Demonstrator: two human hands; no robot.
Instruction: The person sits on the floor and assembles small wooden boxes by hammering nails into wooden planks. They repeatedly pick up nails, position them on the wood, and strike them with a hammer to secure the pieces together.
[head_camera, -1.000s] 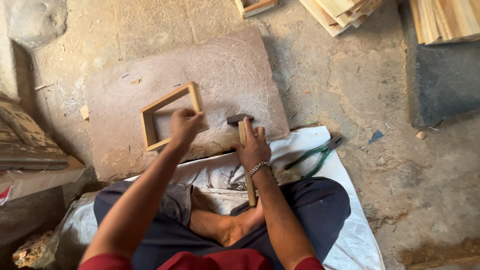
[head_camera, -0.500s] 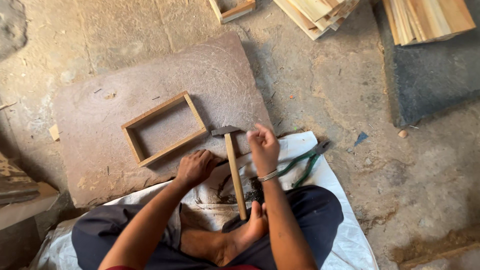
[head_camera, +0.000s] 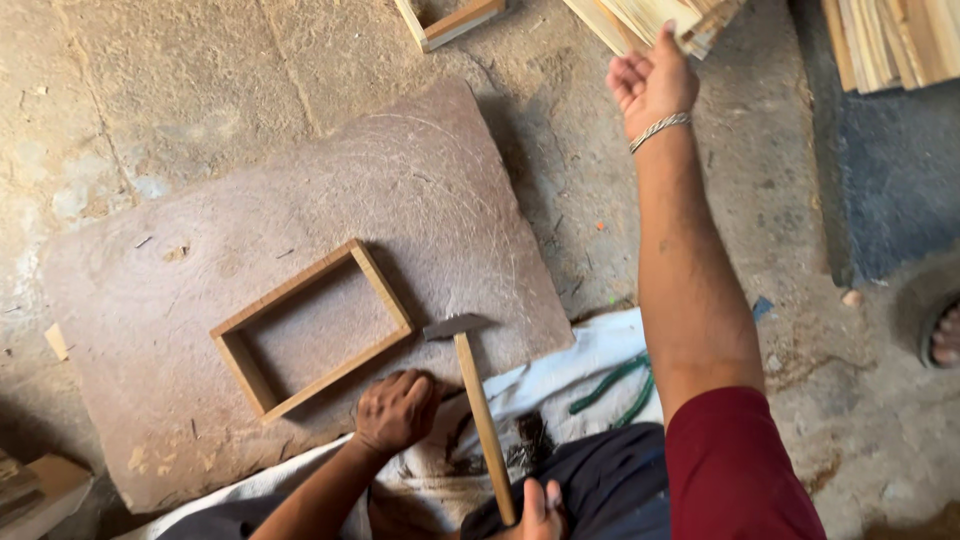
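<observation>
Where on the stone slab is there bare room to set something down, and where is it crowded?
Free: the slab above and right of the wooden frame, and its left end. Crowded: the near edge, where the left hand and hammer sit beside the frame.

Rough grey concrete floor (head_camera: 200, 80) surrounds a flat brownish stone slab (head_camera: 440, 180); pale stacked wooden slats (head_camera: 890, 40) lie beyond the slab, upper right

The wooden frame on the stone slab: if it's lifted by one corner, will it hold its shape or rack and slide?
The wooden frame is probably light: thin slats around an open middle. With four slats joined only at the corners, it may rack slightly if lifted by one. Lying flat on the rough stone slab, it should slide rather than tip or roll.
</observation>
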